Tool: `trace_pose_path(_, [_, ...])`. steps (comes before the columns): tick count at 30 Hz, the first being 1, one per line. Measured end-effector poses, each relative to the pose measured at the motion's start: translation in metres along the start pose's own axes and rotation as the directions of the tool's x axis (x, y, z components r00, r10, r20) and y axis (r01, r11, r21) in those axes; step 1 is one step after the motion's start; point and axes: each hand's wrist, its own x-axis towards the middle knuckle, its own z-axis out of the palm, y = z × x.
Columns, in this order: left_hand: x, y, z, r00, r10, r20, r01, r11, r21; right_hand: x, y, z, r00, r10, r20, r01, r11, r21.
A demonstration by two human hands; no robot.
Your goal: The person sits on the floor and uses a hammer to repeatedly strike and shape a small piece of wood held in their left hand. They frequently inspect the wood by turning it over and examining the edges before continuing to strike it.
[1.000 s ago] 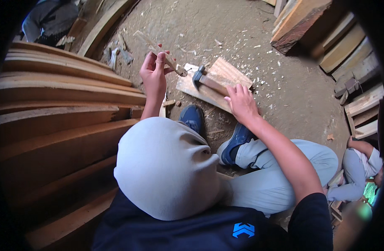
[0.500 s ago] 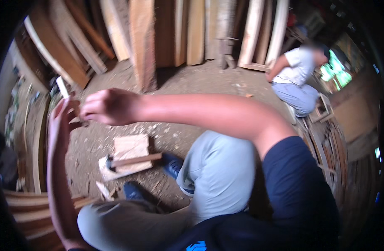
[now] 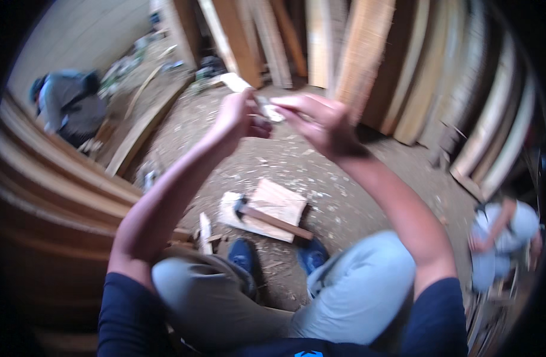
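Observation:
Both my arms reach out ahead over the dirt floor. In my left hand (image 3: 236, 118) is a pale, flat piece of wood (image 3: 234, 82), its wide end sticking out past the fingers. My right hand (image 3: 325, 124) is closed in a pinch at the piece's other end, where a whitish part shows between the hands. Blur hides exactly what its fingertips grip. Below, between my hands and my shoes, a hammer (image 3: 273, 221) with a dark head and wooden handle lies across pale wooden blocks (image 3: 282, 197).
Tall boards (image 3: 365, 53) lean along the far side. Stacked planks (image 3: 52, 196) fill the left. One person (image 3: 70, 110) bends over at far left; another (image 3: 502, 232) sits at right. Wood chips litter the floor (image 3: 249, 169) around the blocks.
The view has swung left, so the boards, hammer and blocks sit further right in it. My hands now appear mid-picture, still together at the wood piece. The person at left has come into view.

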Motion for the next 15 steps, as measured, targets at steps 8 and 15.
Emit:
trace_pose_path(8, [-0.021,-0.007,-0.018,0.967,0.216,-0.136,-0.228,0.97,-0.08,-0.007,0.009,0.04,0.985,0.159,-0.071,-0.144,0.974,0.177])
trace_pose_path(15, [-0.022,-0.005,-0.018,0.922,0.321,-0.217,-0.343,0.936,-0.074,-0.002,0.013,0.055,0.973,0.193,-0.125,-0.142,0.931,0.336])
